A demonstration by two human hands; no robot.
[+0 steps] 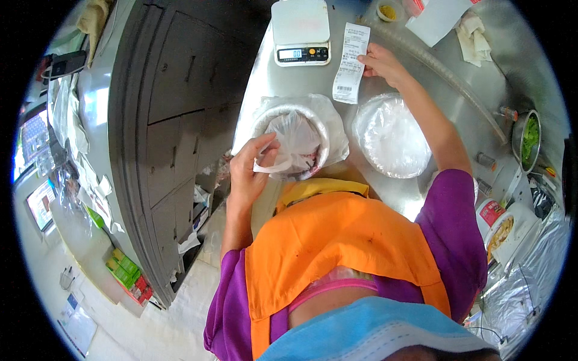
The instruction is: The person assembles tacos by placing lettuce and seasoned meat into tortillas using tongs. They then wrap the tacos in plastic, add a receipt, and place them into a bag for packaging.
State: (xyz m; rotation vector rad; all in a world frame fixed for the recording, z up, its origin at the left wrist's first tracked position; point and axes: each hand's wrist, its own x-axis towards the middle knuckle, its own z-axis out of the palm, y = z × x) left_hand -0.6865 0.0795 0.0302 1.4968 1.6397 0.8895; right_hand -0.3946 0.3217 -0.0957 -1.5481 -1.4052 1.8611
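Note:
My left hand (253,165) pinches the gathered top of a clear plastic bag (295,133). The bag sits in a round white bowl (330,144) that is itself wrapped in clear plastic, and something dark reddish shows through low in the bag. Farther off to the right, my right hand (383,63) grips the edge of a long printed paper receipt (349,72), held above the metal counter. Below my right forearm lies a second round container (392,135) covered with clear plastic.
A white kitchen scale (301,33) stands at the far left of the metal counter (256,90). A small cup of yellow powder (388,10) and crumpled napkins (474,39) are at the back. At right are a steel bowl of greens (530,141) and an open tub (497,225). Dark cabinets (180,138) flank the left.

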